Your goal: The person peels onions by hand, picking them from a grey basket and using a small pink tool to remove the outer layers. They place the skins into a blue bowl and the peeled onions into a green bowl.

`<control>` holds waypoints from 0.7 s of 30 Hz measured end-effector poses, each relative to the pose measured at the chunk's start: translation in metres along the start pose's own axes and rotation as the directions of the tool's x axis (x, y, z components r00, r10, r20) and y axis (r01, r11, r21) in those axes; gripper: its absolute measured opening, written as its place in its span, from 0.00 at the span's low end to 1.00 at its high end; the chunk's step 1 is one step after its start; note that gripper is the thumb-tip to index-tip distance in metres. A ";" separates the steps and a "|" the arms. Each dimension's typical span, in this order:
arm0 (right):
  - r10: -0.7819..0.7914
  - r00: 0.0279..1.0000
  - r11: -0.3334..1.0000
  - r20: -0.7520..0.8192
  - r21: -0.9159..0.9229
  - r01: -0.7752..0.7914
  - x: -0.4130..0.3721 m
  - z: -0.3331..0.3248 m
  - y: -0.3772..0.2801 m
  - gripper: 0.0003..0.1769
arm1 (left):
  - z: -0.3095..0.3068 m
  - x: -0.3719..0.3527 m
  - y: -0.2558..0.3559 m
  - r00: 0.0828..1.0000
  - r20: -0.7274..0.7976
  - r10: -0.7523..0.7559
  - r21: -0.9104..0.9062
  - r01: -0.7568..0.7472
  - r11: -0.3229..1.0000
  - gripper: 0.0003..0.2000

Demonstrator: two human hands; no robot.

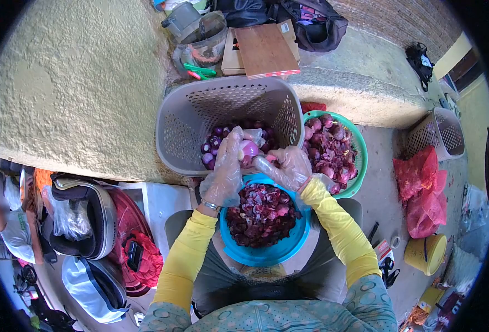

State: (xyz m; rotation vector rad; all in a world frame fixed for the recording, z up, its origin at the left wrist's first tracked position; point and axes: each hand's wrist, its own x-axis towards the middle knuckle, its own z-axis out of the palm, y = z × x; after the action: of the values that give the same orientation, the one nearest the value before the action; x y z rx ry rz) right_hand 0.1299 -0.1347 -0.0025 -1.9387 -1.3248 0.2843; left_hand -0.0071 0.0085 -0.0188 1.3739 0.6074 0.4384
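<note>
My left hand (226, 169), in a clear plastic glove, has its fingers closed around a peeled purple onion (248, 149). Close to its right, my right hand (290, 169), also gloved, has bent fingers near the onion; what they grip is too small to make out. Both hands are above the front rim of a grey perforated basket (172, 152), where several peeled onions (214, 143) lie. Below the hands, between the knees, a blue basin (266, 255) holds dark red onion skins (258, 216). A green basket (362, 157) with unpeeled onions and skins stands at the right.
Behind the grey basket, a brown board (264, 50) and a clear bucket (208, 41) rest on a ledge. Red mesh bags (421, 182), a yellow bucket (426, 254) and another grey basket (435, 133) stand right. Helmets (84, 216) lie left, and a person (17, 235) is at the far left.
</note>
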 end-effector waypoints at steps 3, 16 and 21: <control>-0.042 0.997 0.997 0.071 0.069 0.037 -0.002 -0.002 -0.007 0.26 | 0.000 0.005 -0.005 0.998 0.061 0.031 -0.089 -0.025 0.996 0.23; 0.038 0.999 0.998 -0.019 -0.049 -0.039 -0.001 -0.006 -0.005 0.30 | 0.016 -0.005 0.011 0.984 -0.130 0.120 -0.040 -0.126 0.991 0.24; 0.024 1.000 0.999 0.003 -0.021 -0.024 0.000 -0.004 -0.003 0.31 | 0.013 -0.009 0.017 0.993 -0.092 0.078 -0.013 -0.080 0.997 0.23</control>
State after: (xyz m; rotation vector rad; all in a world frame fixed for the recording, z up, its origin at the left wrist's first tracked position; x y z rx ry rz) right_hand 0.1307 -0.1360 0.0025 -1.9733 -1.3123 0.2870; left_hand -0.0050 -0.0049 0.0007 1.3710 0.6239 0.5711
